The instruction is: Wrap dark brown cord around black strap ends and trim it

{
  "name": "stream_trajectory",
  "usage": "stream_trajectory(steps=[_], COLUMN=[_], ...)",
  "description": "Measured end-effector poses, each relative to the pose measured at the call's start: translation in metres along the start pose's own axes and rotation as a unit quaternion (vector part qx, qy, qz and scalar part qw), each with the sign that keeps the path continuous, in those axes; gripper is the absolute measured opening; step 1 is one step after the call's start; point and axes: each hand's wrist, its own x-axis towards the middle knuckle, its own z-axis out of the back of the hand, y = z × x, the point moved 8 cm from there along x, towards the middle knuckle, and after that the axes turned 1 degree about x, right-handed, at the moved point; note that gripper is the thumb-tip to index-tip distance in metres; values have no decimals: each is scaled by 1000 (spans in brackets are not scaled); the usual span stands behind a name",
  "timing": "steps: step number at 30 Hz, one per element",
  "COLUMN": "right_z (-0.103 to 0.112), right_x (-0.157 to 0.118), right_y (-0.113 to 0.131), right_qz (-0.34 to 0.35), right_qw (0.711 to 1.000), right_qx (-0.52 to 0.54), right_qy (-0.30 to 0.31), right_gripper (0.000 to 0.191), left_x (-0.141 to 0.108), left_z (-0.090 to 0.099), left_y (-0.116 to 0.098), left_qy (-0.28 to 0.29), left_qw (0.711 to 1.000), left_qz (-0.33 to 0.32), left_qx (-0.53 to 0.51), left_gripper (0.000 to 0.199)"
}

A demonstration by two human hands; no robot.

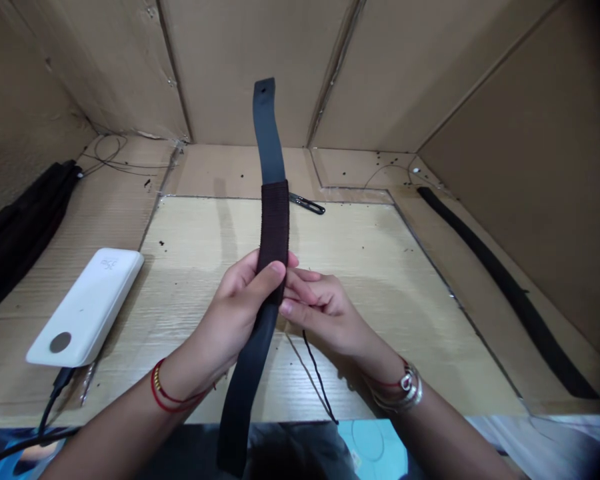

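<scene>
A long flat dark strap (270,150) stands roughly upright in front of me, with a small hole near its top end. Dark brown cord wrapping (275,220) covers its middle stretch in tight rows. My left hand (245,293) is closed around the strap at the lower part of the wrapping, thumb on the front. At the strap's right edge my right hand (320,303) is closed, fingers pinched together. A thin dark cord (316,367) hangs below that hand toward the table edge; its upper end is hidden by the fingers.
Small black thread snips (307,203) lie behind the strap. A white power bank (87,307) with a cable is at the left, near dark fabric (25,227). Another dark strap (505,287) lies at the right. Cardboard walls (250,40) enclose the wooden board (380,267).
</scene>
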Motion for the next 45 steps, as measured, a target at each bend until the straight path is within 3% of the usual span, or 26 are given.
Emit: stream_trajectory(steps=[8,15,23,31,42,45], right_z=[1,7,5,-3,5,1], right_x=[1,-3,-6,-6,-2,-4], right_y=[3,-5,-11,-13,-23,-23], right_qz=[-27,-70,-99,-115,-137,-153], right_qw=[998,993,970,956,962,956], right_qx=[60,90,216,266,221,246], right_qy=[-3,-29,-55,-31,-86,-53], right_gripper=[18,22,16,23,22,23], left_x=[-2,-3,-2,-2,4,6], left_z=[-10,3,9,5,8,5], left_y=[0,-4,-10,-3,8,9], left_qy=[32,-25,-61,-33,-6,19], left_qw=[996,1000,998,999,989,988], left_qz=[26,5,14,32,67,67], left_qx=[-80,-15,8,-11,-132,-140], left_gripper=[44,28,27,29,24,22])
